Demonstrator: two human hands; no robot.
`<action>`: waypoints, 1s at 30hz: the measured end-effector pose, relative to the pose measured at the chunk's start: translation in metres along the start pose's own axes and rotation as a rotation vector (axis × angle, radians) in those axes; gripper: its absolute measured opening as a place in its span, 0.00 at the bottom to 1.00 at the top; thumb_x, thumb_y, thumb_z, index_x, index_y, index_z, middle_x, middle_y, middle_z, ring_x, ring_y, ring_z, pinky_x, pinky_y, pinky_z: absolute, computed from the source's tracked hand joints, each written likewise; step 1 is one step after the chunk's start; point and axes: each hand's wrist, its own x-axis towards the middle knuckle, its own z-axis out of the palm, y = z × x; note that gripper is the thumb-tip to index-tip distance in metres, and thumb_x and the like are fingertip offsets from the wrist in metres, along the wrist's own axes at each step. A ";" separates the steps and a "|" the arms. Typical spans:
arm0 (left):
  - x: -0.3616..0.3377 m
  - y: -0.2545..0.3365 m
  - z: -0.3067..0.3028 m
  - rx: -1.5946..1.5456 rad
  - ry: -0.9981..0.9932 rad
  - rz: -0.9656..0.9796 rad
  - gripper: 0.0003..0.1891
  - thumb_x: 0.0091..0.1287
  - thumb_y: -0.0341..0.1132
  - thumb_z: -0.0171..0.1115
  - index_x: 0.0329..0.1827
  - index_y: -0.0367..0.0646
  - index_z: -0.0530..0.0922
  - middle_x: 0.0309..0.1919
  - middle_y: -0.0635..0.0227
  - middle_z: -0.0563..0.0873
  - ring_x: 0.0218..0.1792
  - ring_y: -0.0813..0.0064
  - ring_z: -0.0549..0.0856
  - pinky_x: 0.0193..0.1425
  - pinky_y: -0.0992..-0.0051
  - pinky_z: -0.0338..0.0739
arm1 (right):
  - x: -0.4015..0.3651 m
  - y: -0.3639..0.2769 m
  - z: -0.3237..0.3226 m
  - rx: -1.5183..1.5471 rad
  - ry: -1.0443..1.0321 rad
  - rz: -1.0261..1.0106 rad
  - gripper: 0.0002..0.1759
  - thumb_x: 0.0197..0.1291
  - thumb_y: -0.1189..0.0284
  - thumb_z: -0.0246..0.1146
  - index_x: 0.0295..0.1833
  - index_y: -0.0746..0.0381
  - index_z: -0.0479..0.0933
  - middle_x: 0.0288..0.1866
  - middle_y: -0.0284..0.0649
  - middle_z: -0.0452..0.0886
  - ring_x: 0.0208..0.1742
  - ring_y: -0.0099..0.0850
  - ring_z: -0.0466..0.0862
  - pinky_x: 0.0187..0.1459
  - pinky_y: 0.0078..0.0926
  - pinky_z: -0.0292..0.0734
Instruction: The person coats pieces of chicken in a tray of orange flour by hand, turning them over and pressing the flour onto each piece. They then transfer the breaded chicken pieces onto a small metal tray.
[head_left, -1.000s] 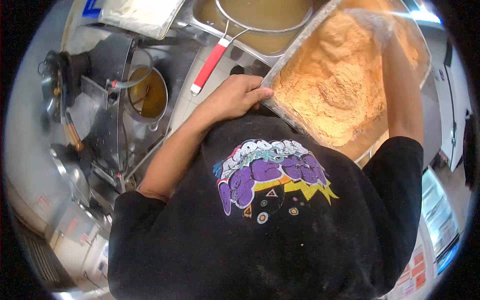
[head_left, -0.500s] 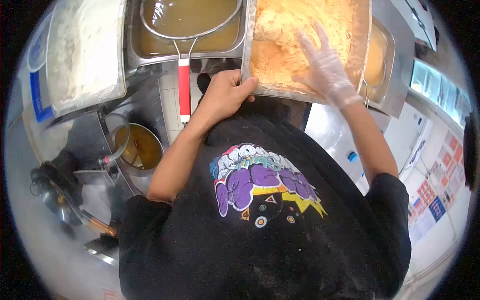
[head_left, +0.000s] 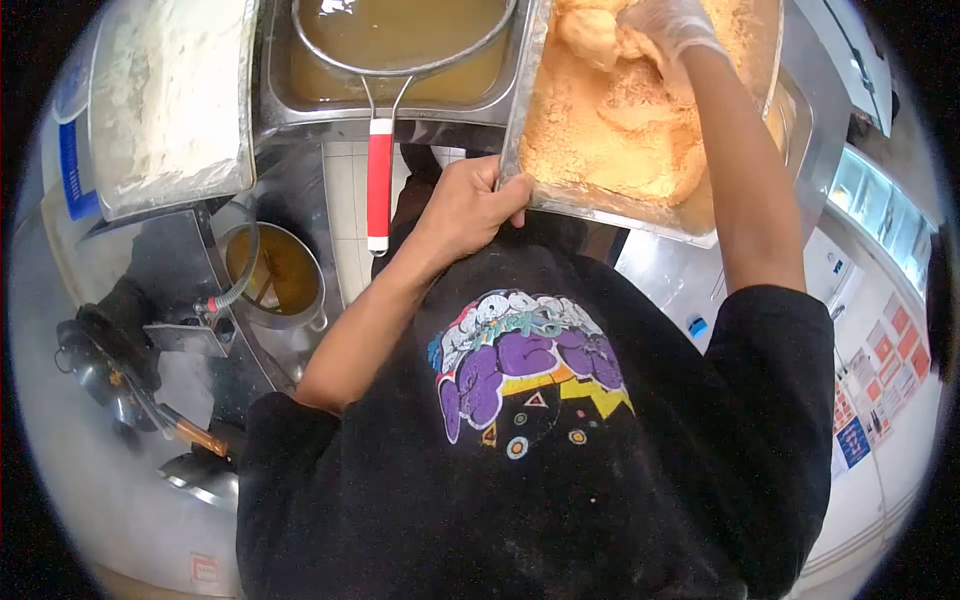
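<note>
My left hand is bare and closed on the near left corner of a metal tray, thumb over the rim. Orange seasoned flour fills the tray, heaped and uneven. My right hand, in a clear plastic glove, reaches into the far part of the tray. Its fingers are curled against a lumpy flour-coated piece of food, whose exact kind I cannot make out. The fingertips are partly hidden by the piece and flour.
Left of the tray, a strainer with a red handle rests over a basin of cloudy liquid. A tray of white flour stands farther left. Below it are a pot of brown liquid and a pan with a wooden handle.
My right hand has moved away from me, deeper into the tray, and its spread fingers have curled onto a coated piece. The left hand keeps its hold on the corner.
</note>
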 end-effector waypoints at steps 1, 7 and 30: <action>0.000 -0.002 0.001 0.003 0.009 0.004 0.14 0.79 0.40 0.62 0.42 0.36 0.86 0.29 0.73 0.87 0.29 0.85 0.82 0.39 0.78 0.78 | 0.003 0.008 0.001 0.106 0.014 0.045 0.68 0.45 0.59 0.81 0.89 0.49 0.48 0.78 0.62 0.69 0.71 0.60 0.77 0.73 0.47 0.73; -0.002 -0.006 0.008 -0.111 0.057 0.074 0.17 0.82 0.44 0.60 0.49 0.35 0.84 0.36 0.73 0.87 0.33 0.85 0.82 0.41 0.80 0.77 | -0.088 -0.009 0.004 0.523 -0.268 0.019 0.54 0.54 0.59 0.79 0.85 0.54 0.62 0.79 0.49 0.72 0.70 0.46 0.79 0.70 0.41 0.76; -0.011 0.007 0.013 0.087 0.200 0.044 0.20 0.80 0.47 0.61 0.44 0.34 0.85 0.26 0.68 0.85 0.29 0.80 0.82 0.37 0.71 0.78 | 0.098 0.124 0.006 1.168 -0.062 0.509 0.42 0.64 0.61 0.76 0.81 0.56 0.69 0.77 0.43 0.74 0.77 0.38 0.72 0.74 0.35 0.72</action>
